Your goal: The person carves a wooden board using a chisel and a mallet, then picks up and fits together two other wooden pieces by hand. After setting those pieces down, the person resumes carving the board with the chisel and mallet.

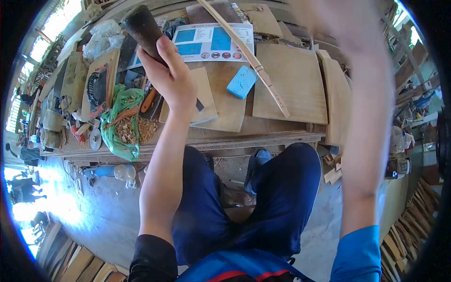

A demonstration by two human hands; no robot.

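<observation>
My left hand [171, 75] is wrapped round a dark cylindrical tool [143, 32], held raised over the left part of the bench. A dark flat strip shows just past my left wrist, over a pale board [204, 89]. My right hand [340, 21] is raised at the upper right, smeared by motion, and its fingers cannot be made out. Between the hands, a long thin carved wooden stick [244, 50] slants across a printed sheet [192, 43] and a wide flat board [291, 84]. A blue block [242, 82] lies beside the stick.
Left on the bench [263, 137] are a green plastic bag [123, 113] with wood shavings, an orange-handled tool [148, 100] and a clear plastic bag [102, 38]. A curved wooden piece [337, 103] is at the right. Wood pieces [77, 265] are stacked on the floor at the lower left.
</observation>
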